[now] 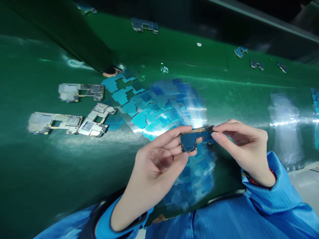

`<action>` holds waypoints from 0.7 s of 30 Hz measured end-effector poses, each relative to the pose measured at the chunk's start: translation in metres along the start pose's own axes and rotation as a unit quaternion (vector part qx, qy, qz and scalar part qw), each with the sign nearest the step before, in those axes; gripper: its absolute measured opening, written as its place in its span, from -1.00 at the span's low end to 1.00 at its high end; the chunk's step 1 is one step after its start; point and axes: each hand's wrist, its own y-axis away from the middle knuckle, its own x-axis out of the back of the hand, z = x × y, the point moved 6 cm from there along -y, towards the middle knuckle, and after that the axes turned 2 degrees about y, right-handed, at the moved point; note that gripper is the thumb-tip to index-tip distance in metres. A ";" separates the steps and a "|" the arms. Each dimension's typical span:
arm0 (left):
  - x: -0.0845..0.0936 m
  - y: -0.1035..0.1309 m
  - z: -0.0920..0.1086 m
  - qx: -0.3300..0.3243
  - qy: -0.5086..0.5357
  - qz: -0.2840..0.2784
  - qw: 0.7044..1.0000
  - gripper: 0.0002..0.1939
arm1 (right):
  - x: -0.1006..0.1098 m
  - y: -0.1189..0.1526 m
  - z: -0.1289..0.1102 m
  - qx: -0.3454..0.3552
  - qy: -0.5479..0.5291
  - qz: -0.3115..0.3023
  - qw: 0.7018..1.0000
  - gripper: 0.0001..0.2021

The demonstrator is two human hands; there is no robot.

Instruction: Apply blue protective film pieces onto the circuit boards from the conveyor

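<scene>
Between both hands I hold a small circuit board [188, 140], its dark blue face turned up, above the green work surface. My left hand [161, 156] grips the board's wider end, thumb at its lower edge and fingers behind it. At the narrower end, my right hand [239, 142] pinches the corner between thumb and forefinger. Beneath and behind the board spreads a heap of blue cut-out film pieces [159, 114] on clear sheets. Left of the heap lie three silvery circuit boards, one [81, 92] behind the other two [54, 122] [96, 121].
Several more boards lie along the far side, among them one at back centre [145, 26] and one at back right [240, 51]. A dark post [82, 36] slants in from upper left. Clear plastic sheets [285, 129] and more blue film [315, 116] lie at right.
</scene>
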 end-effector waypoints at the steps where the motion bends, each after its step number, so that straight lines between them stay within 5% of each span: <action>1: 0.000 0.000 0.000 0.002 0.001 0.000 1.000 -0.64 | 0.000 0.000 0.000 0.000 0.001 0.000 1.000 -0.85; 21: -0.001 -0.004 -0.004 0.004 0.045 0.012 0.999 -0.74 | -0.001 0.000 0.001 0.005 -0.002 -0.002 1.000 -0.84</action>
